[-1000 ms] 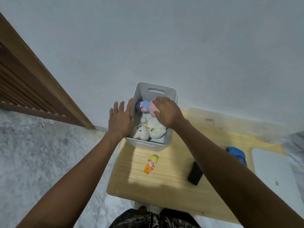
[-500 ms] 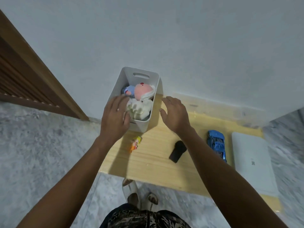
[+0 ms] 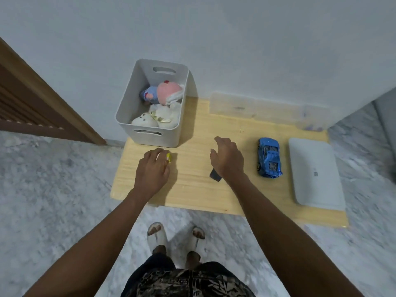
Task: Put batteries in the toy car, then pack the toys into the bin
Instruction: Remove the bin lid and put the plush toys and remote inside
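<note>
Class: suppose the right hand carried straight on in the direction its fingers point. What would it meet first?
The right hand points up-left across bare table; probably the white bin's near corner, though its height is unclear.

Bin (image 3: 128, 108) on table's (image 3: 192, 189) far left, plush toys (image 3: 165, 103) inside, car (image 3: 269, 156) right.

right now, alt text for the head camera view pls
A person's left hand covers a small yellow toy on a low wooden table, in front of a grey bin holding plush toys. The right hand hovers open near a blue toy car.
</note>
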